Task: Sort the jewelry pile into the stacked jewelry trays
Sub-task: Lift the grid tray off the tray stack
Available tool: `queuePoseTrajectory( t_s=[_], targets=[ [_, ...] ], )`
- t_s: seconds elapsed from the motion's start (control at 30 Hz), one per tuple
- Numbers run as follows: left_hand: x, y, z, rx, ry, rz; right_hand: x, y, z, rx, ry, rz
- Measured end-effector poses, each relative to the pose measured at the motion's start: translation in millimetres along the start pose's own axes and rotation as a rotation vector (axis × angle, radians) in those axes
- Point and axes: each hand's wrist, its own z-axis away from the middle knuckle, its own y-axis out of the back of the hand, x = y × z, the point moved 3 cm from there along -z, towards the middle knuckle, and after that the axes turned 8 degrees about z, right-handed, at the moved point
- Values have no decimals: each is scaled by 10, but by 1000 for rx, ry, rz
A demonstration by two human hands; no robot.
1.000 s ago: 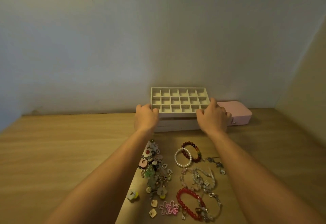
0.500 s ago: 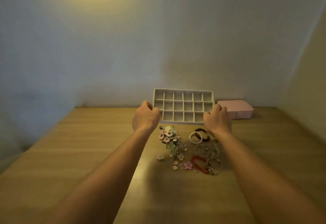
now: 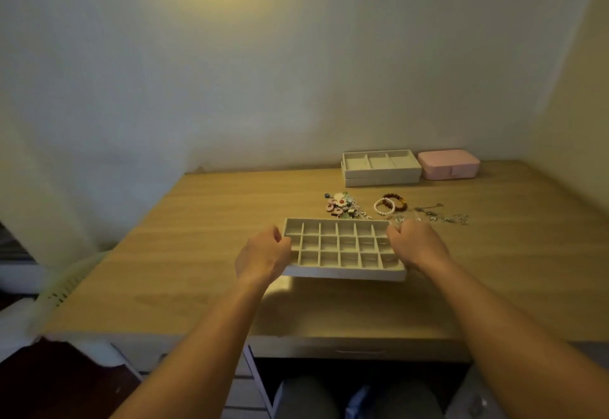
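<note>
1. One second ago the grid tray (image 3: 342,274) sat on top of the stack at the wall, with both grips at its ends. Now it is off the stack and has come toward me.
2. The left grip (image 3: 263,254) holds the left end of the tray with curled fingers, and the right grip (image 3: 417,247) holds the right end in the same way. The tray hangs above the counter (image 3: 197,254) with its shadow below it, so it is not yet put down.
3. The remaining stack (image 3: 382,175) now shows a tray with three long compartments on top, just beside the pink box (image 3: 448,163).
4. The jewelry pile (image 3: 342,206) and the bracelets (image 3: 385,206) lie on the counter between the held tray and the stack. The far edge of the tray hides the nearest pieces.
5. All the cells look empty to me. I judge that the trays are only being spread out and the sorting has not begun. The tray should go down on bare counter, not on the pieces.
</note>
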Motion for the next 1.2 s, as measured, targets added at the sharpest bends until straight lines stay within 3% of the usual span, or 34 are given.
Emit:
queuePoseTrajectory(
  t_s=[0.37, 0.57, 0.7, 0.8, 0.9, 1.2],
  targets=[
    [-415, -157, 261, -167, 7, -57, 229, -327, 317, -203, 19, 26],
    [-431, -216, 176, -249, 57, -80, 245, -325, 261, -193, 87, 178],
    [-441, -212, -5, -293, 82, -64, 180, -201, 87, -27, 202, 380],
    [-331, -191, -191, -212, 26, -76, 48, -185, -111, 51, 250, 338],
    [-111, -276, -339, -195, -57, -66, -139, -261, -285, 26, 292, 269],
    [296, -827, -956, -357, -375, 94, -426, -625, -802, -43, 355, -148]
  ],
)
